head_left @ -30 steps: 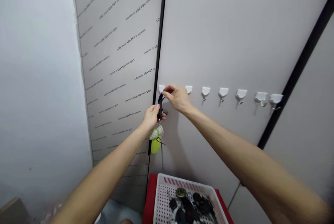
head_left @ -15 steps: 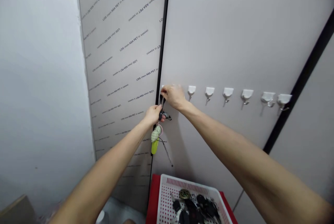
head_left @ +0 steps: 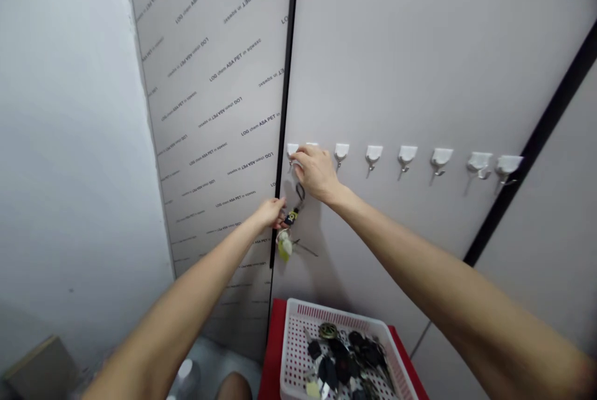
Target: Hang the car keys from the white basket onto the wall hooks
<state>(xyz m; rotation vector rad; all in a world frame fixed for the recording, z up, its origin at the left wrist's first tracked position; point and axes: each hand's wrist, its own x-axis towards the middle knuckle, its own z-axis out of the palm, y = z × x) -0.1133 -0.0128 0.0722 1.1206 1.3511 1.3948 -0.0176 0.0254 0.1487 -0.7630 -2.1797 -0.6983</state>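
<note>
The right hand (head_left: 317,173) reaches up to the leftmost white adhesive hook (head_left: 292,150). Its grip is closed, with the fingertips (head_left: 299,158) together at the hook, though from here I can't tell whether they pinch the black cord loop (head_left: 300,192) or the loop already hangs on the hook. The loop drops from under that hand to a small dark key fob (head_left: 291,218), with a pale green charm (head_left: 284,246) dangling below it. The left hand (head_left: 270,213) sits just beside the fob, fingers loosely curled and apart from the charm; whether they touch the fob is hard to say. All of this hangs against a pale grey panel (head_left: 396,64), just right of a black seam (head_left: 285,107). More white hooks (head_left: 373,152) run in a row to the right. Below, a white plastic basket (head_left: 336,311) sits on a red stand (head_left: 272,350), holding a heap of keys (head_left: 342,356).
</note>
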